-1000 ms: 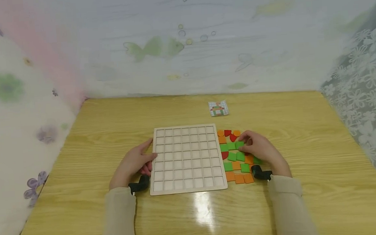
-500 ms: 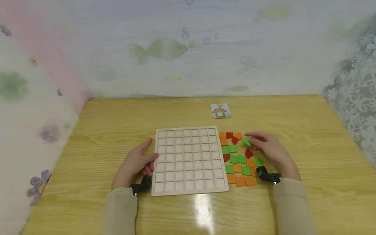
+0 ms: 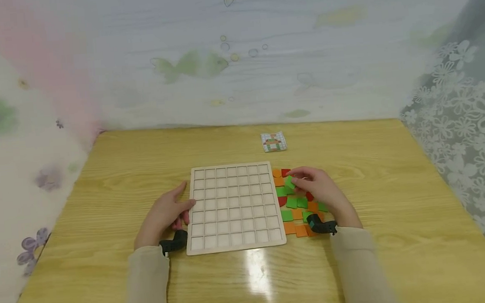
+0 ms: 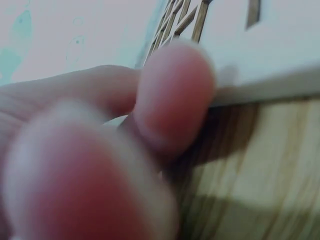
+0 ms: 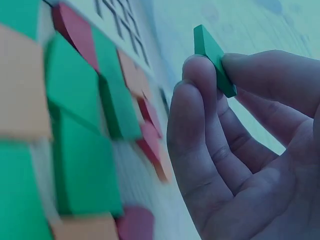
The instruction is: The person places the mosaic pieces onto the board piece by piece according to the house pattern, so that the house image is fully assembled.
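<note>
Beige sleeves (image 3: 147, 289) nearest, one each side; forearms pointed away from the person. Black wrist cameras (image 3: 175, 241) sat at the inner wrists. Left hand (image 3: 163, 214) angled in at the wooden grid board (image 3: 237, 247): thumb touched the left rim, index finger stretched forward, fingers relaxed, not wrapped around. Right hand (image 3: 322, 191) bent inward toward the board, thumb and fingertips pinching a green tile (image 3: 289, 183). That tile was up over the loose tiles (image 3: 291, 203), just right of the board; square, sides about equal, tilted. Right wrist view caught it nearly edge-on, visible length running upper left to lower right. Board lay flat on the table (image 3: 218, 284), roughly square to the person. Beyond it, a small pattern card (image 3: 274, 147) lay flat, then the fish-print backdrop (image 3: 192, 91).
</note>
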### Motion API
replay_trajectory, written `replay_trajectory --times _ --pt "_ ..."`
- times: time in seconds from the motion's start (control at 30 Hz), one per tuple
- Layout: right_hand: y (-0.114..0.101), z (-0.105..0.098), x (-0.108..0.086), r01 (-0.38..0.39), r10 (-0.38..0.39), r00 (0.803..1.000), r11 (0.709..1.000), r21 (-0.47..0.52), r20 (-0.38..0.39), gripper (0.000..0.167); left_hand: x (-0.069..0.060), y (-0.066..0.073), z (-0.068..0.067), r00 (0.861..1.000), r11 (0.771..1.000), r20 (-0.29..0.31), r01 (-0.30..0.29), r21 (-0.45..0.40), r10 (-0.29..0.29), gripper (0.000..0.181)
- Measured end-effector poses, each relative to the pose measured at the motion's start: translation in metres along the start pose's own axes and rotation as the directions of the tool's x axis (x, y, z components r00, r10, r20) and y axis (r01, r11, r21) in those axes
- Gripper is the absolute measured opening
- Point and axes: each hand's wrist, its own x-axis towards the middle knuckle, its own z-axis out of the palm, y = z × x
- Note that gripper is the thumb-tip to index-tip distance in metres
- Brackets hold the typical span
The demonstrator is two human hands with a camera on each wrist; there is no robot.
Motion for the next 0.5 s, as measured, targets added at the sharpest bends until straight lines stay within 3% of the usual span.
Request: replay_trajectory --times 0.2,0.5 --pt "-0.013 0.032 0.011 0.045 -0.045 0.994 0.999 0.002 0.098 0.031 -0.003 -0.004 -0.004 1.0 1.0 -0.009 -0.002 0.002 0.002 0.067" --pt "-0.015 0.064 0.016 0.076 -0.052 0.984 0.987 -0.14 0.17 0.024 0.0 -0.002 -0.001 1.0 1.0 -0.009 -0.004 -0.022 0.004 0.061"
